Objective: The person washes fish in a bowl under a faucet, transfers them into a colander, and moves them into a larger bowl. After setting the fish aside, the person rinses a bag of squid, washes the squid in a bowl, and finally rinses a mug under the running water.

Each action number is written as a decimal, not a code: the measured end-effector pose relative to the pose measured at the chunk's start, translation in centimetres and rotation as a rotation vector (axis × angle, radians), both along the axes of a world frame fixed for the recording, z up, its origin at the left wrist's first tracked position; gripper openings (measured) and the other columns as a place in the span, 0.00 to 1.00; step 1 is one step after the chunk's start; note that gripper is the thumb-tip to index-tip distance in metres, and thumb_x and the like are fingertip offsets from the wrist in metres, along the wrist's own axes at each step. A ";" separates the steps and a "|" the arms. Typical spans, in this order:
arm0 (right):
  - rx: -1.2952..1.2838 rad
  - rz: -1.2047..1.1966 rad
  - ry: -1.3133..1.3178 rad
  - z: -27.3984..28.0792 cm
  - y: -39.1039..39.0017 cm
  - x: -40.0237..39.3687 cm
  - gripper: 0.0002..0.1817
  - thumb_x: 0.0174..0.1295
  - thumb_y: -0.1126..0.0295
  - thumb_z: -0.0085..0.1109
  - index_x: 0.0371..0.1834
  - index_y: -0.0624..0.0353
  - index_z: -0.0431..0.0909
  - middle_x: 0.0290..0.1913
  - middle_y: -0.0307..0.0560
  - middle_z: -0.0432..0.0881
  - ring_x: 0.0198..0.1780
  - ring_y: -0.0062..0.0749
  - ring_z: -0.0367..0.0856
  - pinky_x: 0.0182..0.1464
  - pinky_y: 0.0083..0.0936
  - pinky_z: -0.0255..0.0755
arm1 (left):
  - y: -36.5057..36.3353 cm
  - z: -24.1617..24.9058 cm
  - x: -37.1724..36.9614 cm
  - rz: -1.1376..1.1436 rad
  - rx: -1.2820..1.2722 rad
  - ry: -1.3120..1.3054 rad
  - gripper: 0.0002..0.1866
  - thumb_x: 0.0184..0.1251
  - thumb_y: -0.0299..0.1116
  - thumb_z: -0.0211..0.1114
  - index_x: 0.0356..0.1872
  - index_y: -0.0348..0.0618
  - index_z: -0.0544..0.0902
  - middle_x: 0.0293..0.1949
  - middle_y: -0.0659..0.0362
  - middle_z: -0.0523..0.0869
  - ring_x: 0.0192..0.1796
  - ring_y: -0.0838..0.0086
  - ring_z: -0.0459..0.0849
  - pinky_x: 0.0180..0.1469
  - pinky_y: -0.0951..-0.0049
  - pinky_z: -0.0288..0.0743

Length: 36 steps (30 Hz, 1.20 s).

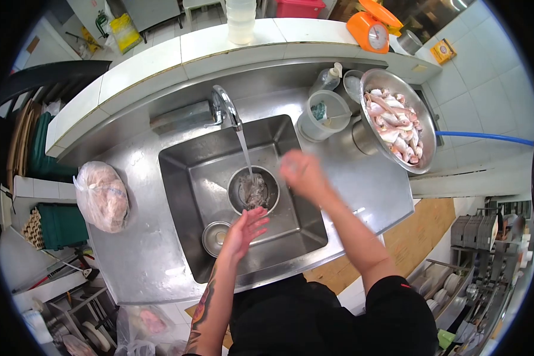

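My left hand [245,230] hovers palm up at the near edge of a metal bowl [231,199] in the sink [204,172], its fingers stretched out and holding nothing. Water [245,151] runs from the faucet [225,107] into the bowl, where it churns over greyish contents. To the right of the bowl, my right hand [301,172] is raised near the sink's right wall. Motion blurs its fingers, and I cannot tell whether it holds anything. A round metal drain strainer [216,238] sits beside my left wrist at the sink's left.
A large metal bowl of pinkish fish [396,126] leans at the right. Near it stand a clear plastic tub [324,115] and a pump bottle [327,77]. On the left counter lies a plastic bag of pale meat [102,197]. An orange scale [371,32] sits on the tiled ledge.
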State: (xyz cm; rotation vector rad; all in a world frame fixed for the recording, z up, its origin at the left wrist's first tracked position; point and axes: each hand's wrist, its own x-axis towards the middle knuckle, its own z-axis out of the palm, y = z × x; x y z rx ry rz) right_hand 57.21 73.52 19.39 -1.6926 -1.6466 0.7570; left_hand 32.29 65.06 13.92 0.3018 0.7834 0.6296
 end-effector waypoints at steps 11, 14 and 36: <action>-0.312 -0.244 -1.051 10.9 30.6 27.5 0.33 0.60 0.48 0.57 0.57 0.66 0.80 0.58 0.62 0.82 0.61 0.53 0.80 0.65 0.40 0.71 | -3.2 -1.3 -3.1 0.163 -0.039 0.202 0.19 0.81 0.41 0.50 0.61 0.39 0.77 0.62 0.54 0.79 0.61 0.66 0.79 0.61 0.61 0.75; -0.324 -0.576 -0.826 10.9 33.3 27.2 0.30 0.58 0.53 0.59 0.62 0.58 0.79 0.63 0.58 0.79 0.66 0.49 0.77 0.66 0.41 0.70 | -4.3 -1.0 -4.1 0.198 -0.045 0.214 0.20 0.81 0.42 0.50 0.61 0.39 0.77 0.62 0.54 0.80 0.60 0.67 0.80 0.61 0.62 0.75; -0.335 -0.100 1.452 -3.5 9.9 -12.1 0.17 0.74 0.60 0.53 0.26 0.54 0.67 0.14 0.36 0.66 0.14 0.22 0.65 0.16 0.25 0.59 | 15.4 -3.1 5.7 0.462 0.145 0.183 0.11 0.78 0.33 0.50 0.47 0.43 0.81 0.43 0.59 0.84 0.43 0.73 0.81 0.45 0.69 0.78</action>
